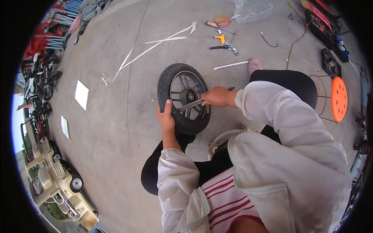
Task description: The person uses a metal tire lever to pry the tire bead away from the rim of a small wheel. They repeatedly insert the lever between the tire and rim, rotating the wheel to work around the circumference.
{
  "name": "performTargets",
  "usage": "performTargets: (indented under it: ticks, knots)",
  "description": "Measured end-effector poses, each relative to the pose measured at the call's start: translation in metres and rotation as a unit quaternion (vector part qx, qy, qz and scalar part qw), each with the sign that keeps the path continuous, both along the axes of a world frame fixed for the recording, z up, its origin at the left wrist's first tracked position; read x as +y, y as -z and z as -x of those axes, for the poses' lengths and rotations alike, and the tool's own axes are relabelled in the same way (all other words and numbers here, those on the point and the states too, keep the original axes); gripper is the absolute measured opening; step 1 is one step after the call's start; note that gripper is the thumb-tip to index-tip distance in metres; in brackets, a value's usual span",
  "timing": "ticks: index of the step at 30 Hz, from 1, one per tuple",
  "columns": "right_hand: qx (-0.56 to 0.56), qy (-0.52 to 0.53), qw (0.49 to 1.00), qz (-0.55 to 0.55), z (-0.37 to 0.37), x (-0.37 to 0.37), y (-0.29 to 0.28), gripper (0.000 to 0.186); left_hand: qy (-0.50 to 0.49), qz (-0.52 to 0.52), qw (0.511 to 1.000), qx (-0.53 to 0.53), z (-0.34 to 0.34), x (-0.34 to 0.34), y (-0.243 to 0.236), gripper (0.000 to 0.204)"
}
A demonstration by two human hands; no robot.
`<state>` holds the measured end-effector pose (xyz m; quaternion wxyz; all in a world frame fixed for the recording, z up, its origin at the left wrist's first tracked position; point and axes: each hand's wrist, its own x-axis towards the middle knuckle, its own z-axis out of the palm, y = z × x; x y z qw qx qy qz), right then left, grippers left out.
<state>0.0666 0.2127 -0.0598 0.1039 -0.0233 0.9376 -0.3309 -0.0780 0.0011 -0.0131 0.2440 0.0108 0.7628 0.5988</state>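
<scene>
A small spoked wheel with a black tyre (164, 83) stands tilted on the floor in front of me. My left hand (166, 117) grips the tyre's near left side, thumb on top of the sidewall. In my closed right hand (217, 96) is a flat metal tyre lever (190, 105). It lies across the spokes, its far end at the rim's edge near my left thumb. I cannot tell whether its tip is under the tyre bead. The hub (190, 95) shows just above the lever.
Screwdrivers, an orange-handled tool (222, 20) and a yellow-handled tool (220, 38) lie ahead. A silver rod (230, 65) is near my foot. White strapping (155, 42) lies ahead left. An orange stool (339, 99) and an open toolbox (319, 29) are at right, vehicles (64, 184) at left.
</scene>
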Motion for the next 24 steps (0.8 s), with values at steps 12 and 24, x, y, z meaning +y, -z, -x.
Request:
performTargets:
  ticks: [12,24]
  knots:
    - [-0.08,0.126,0.987,0.056,-0.059,-0.009,-0.046,0.042,0.132,0.062,0.986,0.078,-0.015,0.035,-0.033,0.044]
    - [-0.066,-0.073,0.974,-0.205,-0.019,0.041,-0.153,0.041,0.212,0.077,0.96,0.165,-0.046,0.039,-0.035,0.078]
